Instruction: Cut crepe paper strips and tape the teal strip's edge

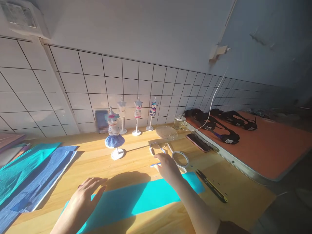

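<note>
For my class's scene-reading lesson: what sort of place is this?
Probably a craft workspace, perhaps for miniature clothes: small dress forms stand on the table, one in a blue skirt, and a teal strip lies before them.

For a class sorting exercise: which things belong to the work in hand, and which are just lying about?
Seemingly in use:
- teal strip
- thin blue item at the right hand
- blue-skirted dress form

Seemingly just lying about:
- phone
- black headset-like gear
- clear jar
</note>
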